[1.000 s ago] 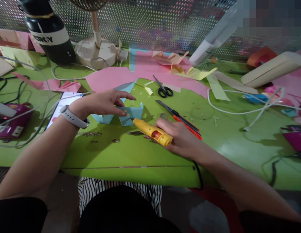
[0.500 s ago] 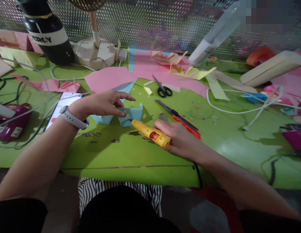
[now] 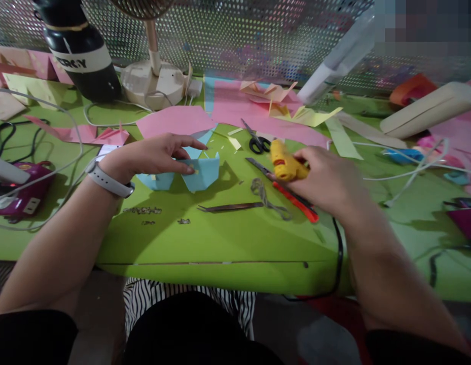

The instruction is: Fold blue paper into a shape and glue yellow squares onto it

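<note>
My left hand [image 3: 159, 154] is at a folded piece of blue paper [image 3: 205, 176]; the thumb lies against its front, the index finger stretches out above, and the other fingertips are partly hidden. More blue paper [image 3: 158, 181] stands under that hand. My right hand [image 3: 315, 175], a little blurred, grips a yellow glue gun [image 3: 284, 163] above a red utility knife [image 3: 296, 200]. Below the blue paper lie metal tweezers [image 3: 233, 207] and small dark bits [image 3: 144, 210]. A tangle of thin cord [image 3: 267, 197] touches the tweezers' right end.
Black scissors [image 3: 258, 142] lie behind the knife, near pink sheets [image 3: 174, 120] and yellow scraps [image 3: 311, 114]. A dark bottle [image 3: 85, 63] and a fan base [image 3: 153, 83] stand at the back. White cables [image 3: 395, 177] cross the right; a purple power strip [image 3: 22, 187] lies left.
My right hand has lifted the glue gun away from the blue paper, up and to the right, uncovering the tweezers and cord. My left hand has stayed at the paper.
</note>
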`<state>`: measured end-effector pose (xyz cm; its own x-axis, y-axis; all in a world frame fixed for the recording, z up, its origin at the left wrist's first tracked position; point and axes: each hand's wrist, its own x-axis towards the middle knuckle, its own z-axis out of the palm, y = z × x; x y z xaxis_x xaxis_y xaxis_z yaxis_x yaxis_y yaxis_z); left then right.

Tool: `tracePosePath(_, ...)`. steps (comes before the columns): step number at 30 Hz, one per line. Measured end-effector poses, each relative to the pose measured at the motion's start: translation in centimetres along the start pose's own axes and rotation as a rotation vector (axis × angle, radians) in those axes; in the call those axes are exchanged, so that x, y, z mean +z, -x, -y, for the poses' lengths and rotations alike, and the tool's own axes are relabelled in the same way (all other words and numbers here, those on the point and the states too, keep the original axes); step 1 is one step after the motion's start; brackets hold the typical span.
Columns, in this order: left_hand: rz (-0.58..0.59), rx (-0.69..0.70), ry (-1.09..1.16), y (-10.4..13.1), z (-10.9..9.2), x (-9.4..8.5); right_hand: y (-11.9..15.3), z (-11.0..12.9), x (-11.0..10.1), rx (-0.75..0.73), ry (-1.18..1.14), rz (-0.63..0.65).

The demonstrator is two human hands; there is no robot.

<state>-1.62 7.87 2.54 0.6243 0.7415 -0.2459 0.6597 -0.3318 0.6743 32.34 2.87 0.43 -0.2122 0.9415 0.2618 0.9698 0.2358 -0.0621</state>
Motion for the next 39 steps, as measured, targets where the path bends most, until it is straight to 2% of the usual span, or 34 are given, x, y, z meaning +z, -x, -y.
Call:
tracePosePath(2,-0.003,-0.002,0.003,0.0,0.1,-0.1,-0.9,-2.1,0.4,0.102,0.1,0.065)
tracePosePath(4,0.004,-0.006,0.006,-0.1,0.1,-0.2,-1.4,-3.8,0.8,0.111,0.154,0.126)
tracePosePath(6,-0.002,-0.019,0.001,-0.1,0.0,-0.2,-1.4,-4.5,0.8,0.087,0.19,0.18)
tracePosePath(7,-0.012,-0.03,-0.003,0.0,-0.1,-0.3,-1.2,-4.4,0.6,0.079,0.205,0.16)
tracePosePath(9,-0.026,-0.056,-0.004,0.1,-0.3,-0.3,-0.6,-3.0,0.0,0.036,0.175,0.028)
tracePosePath(10,-0.031,-0.066,0.0,0.1,-0.4,-0.3,-0.2,-1.9,-0.3,-0.031,0.086,-0.039)
tracePosePath(11,-0.034,-0.074,0.006,0.1,-0.4,-0.3,0.3,-0.6,-0.4,-0.15,-0.053,-0.05)
tracePosePath(13,-0.039,-0.08,0.021,0.2,-0.4,-0.4,1.1,1.9,-0.1,-0.398,-0.319,0.098)
tracePosePath(14,-0.04,-0.08,0.031,0.2,-0.3,-0.4,1.5,3.0,0.2,-0.487,-0.378,0.183)
tracePosePath(17,-0.05,-0.092,0.047,0.3,-0.3,-0.4,2.0,5.2,1.8,-0.586,-0.416,0.262)
tracePosePath(20,-0.057,-0.109,0.056,0.4,-0.5,-0.4,2.0,5.6,2.6,-0.509,-0.511,0.281)
tracePosePath(22,-0.059,-0.1,0.067,0.4,-0.6,-0.4,1.9,5.3,2.7,-0.354,-0.677,0.327)
tracePosePath(26,-0.056,-0.087,0.084,0.3,-0.4,-0.4,1.6,4.7,2.6,0.009,-1.092,0.572)
tracePosePath(28,-0.043,-0.089,0.087,0.2,-0.2,-0.4,1.5,4.6,2.8,0.113,-1.193,0.654)
tracePosePath(29,-0.039,-0.085,0.087,0.2,-0.1,-0.4,1.5,4.6,2.8,0.127,-1.201,0.671)
tracePosePath(31,-0.034,-0.065,0.083,0.1,0.1,-0.4,1.6,4.8,2.8,0.066,-1.142,0.639)
tracePosePath(35,-0.036,-0.021,0.062,0.0,0.4,-0.4,1.9,5.6,2.4,-0.213,-0.847,0.486)
tracePosePath(39,-0.04,-0.026,0.065,0.0,0.5,-0.3,2.3,6.3,2.3,-0.385,-0.561,0.383)
